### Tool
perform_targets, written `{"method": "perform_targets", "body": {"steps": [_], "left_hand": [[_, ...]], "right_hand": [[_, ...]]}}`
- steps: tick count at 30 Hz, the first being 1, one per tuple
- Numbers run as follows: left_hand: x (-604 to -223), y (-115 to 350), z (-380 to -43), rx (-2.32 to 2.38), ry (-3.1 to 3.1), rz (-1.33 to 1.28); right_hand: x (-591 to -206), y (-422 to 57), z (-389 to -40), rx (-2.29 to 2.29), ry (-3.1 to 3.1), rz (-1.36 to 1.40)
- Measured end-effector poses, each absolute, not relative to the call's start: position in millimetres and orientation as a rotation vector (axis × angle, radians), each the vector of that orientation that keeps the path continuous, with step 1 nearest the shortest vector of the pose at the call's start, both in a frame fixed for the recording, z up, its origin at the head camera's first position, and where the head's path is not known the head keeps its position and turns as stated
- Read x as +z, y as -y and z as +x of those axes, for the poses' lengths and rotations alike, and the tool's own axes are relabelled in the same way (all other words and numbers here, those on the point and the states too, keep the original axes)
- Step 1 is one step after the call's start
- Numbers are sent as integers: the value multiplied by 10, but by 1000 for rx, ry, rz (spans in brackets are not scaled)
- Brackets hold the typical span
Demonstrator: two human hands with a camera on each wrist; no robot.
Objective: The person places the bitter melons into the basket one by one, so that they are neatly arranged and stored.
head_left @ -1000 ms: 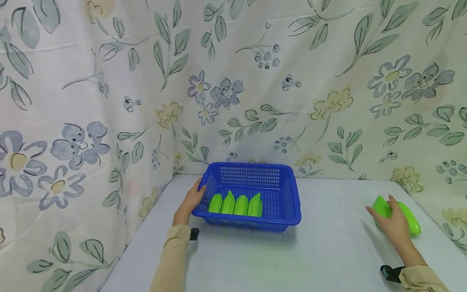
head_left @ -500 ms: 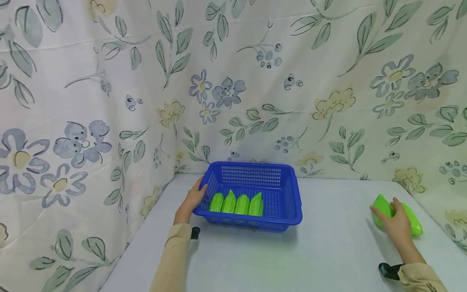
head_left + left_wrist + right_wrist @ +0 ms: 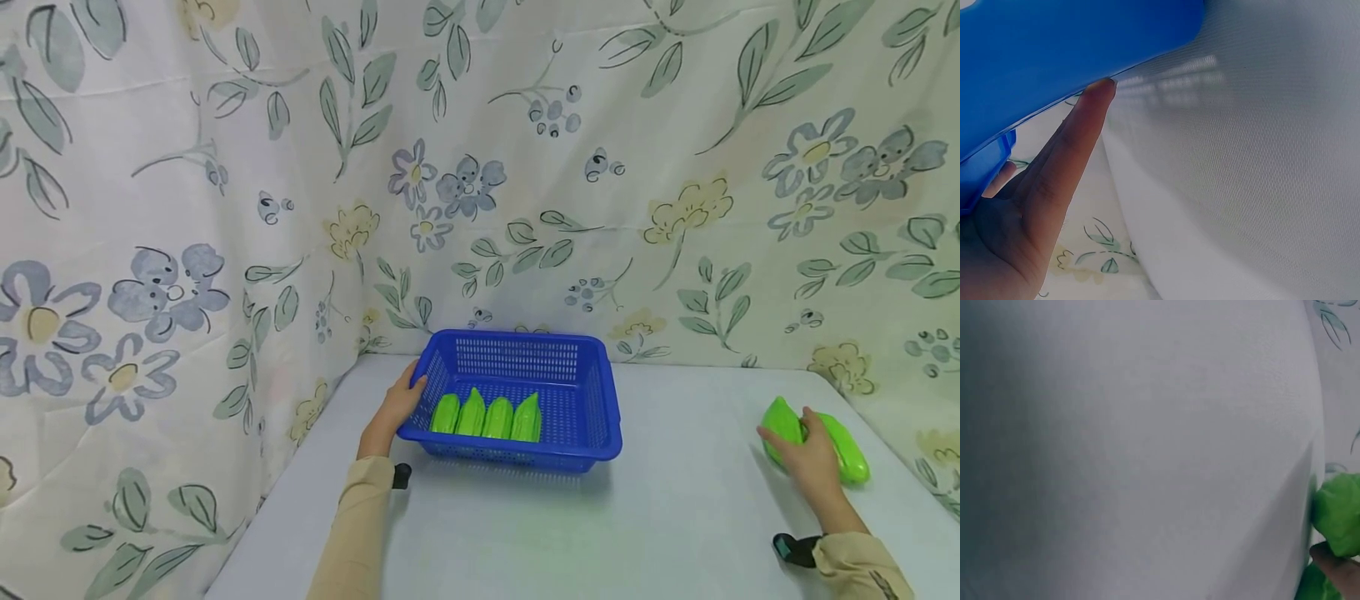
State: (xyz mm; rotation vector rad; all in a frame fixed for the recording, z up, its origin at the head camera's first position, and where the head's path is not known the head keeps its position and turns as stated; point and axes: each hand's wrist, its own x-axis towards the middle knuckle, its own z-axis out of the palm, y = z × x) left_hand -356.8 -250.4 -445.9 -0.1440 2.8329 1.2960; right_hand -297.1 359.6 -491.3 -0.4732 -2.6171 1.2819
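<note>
A blue plastic basket [image 3: 577,453] with slotted walls stands on the table, several bright green vegetables [image 3: 471,415] like bitter melons side by side in it. My left hand [image 3: 397,408] grips its left rim; in the left wrist view a finger reaches along the blue edge [image 3: 1085,44]. Far to the right, my right hand [image 3: 810,454] grips a pointed green bitter melon [image 3: 782,419], thumb on its left side and fingers on its right. Another green one [image 3: 847,450] lies just right of that hand. The right wrist view shows only part of the bumpy green melon [image 3: 1338,512].
The white table [image 3: 675,517] spreads between basket and right hand. Floral cloth [image 3: 525,208] hangs close behind the basket and along the left and right sides. A black wrist strap [image 3: 795,550] sits on the right wrist.
My right hand has closed its thumb and fingers around the pointed melon, which shifts very slightly. The left hand and basket stay put.
</note>
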Motion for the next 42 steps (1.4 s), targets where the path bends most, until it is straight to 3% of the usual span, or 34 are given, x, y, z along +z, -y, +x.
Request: {"method": "perform_targets", "body": {"steps": [29,42], "left_hand": [[-4482,2500,-3582,1274,-2834,-152],[-4476,2521,-3594,1280,-2843,-145]], "right_hand": [[-4868,-3578,-2966,1245,2691,-425],[-4648,-3474,-3007,1238,2632,-380]]}}
